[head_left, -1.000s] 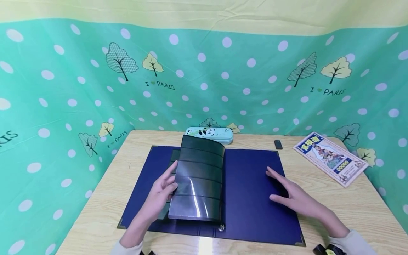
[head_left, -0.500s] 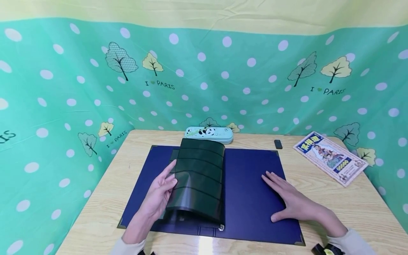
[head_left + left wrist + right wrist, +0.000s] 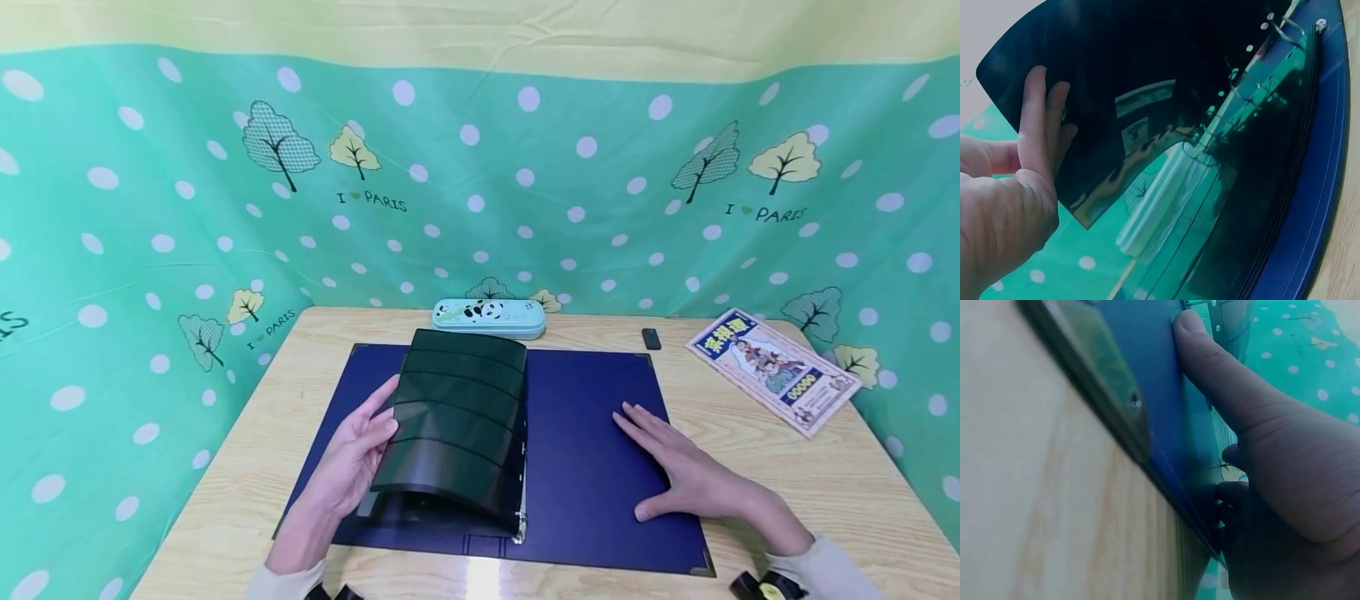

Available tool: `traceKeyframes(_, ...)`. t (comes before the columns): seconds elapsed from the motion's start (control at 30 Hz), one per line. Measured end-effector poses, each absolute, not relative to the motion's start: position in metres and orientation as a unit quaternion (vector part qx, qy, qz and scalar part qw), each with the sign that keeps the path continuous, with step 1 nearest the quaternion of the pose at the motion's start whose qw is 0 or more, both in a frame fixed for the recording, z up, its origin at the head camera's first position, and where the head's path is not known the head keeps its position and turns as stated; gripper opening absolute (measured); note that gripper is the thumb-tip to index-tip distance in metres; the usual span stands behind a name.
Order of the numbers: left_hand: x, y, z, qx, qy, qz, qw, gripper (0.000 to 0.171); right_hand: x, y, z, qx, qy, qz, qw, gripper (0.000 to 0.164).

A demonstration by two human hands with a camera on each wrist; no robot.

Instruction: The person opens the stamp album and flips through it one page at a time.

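A dark blue ring binder (image 3: 577, 467) lies spread wide on the table, its metal rings (image 3: 1288, 31) running down the spine. My left hand (image 3: 348, 458) holds the outer edge of a raised black pocket page (image 3: 457, 408) between thumb and fingers. That page bows upward, with further dark sheets beneath it. In the left wrist view, the fingers (image 3: 1035, 119) lie along the page's face. My right hand (image 3: 690, 479) rests on the binder's bare right cover, fingers spread; in the right wrist view, the thumb (image 3: 1210, 356) lies along the cover near its metal corner (image 3: 1135, 403).
A light blue panda pencil case (image 3: 487, 318) sits behind the binder. To its right is a small black object (image 3: 651, 339). An illustrated booklet (image 3: 774, 371) lies at the table's right. A green dotted cloth (image 3: 420, 225) hangs behind and beside the wooden table (image 3: 240, 442).
My left hand has moved slightly left with the page edge, and the page has bowed over further left. The right hand has settled lower and nearer on the cover, its fingers spread.
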State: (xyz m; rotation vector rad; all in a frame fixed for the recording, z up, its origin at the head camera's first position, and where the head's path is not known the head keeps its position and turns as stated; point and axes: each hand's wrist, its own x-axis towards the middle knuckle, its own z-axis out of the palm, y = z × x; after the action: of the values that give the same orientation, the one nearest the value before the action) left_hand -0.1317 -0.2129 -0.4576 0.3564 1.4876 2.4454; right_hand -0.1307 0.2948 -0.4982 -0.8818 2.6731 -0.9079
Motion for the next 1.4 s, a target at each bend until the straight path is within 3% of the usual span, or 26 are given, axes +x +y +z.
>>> traceKeyframes(0.3,-0.131,-0.233,-0.455,0.199,0.494,0.834,0.146,0.073,-0.13,0.295,-0.497,-0.302,0.899,-0.304,0.09,0.124)
traceKeyframes(0.63,-0.132,-0.259,-0.454,0.137,0.625,0.754,0.148,0.07,-0.128,0.295,-0.497,-0.292,0.898,-0.314,0.102,0.123)
traceKeyframes(1.17,-0.136,-0.273,-0.466,0.083,0.734,0.641,0.208,0.075,-0.129,0.296,-0.497,-0.291,0.899,-0.311,0.102,0.124)
traceKeyframes(1.4,-0.133,-0.27,-0.469,0.068,0.769,0.606,0.193,0.075,-0.13,0.296,-0.498,-0.293,0.9,-0.31,0.096,0.124)
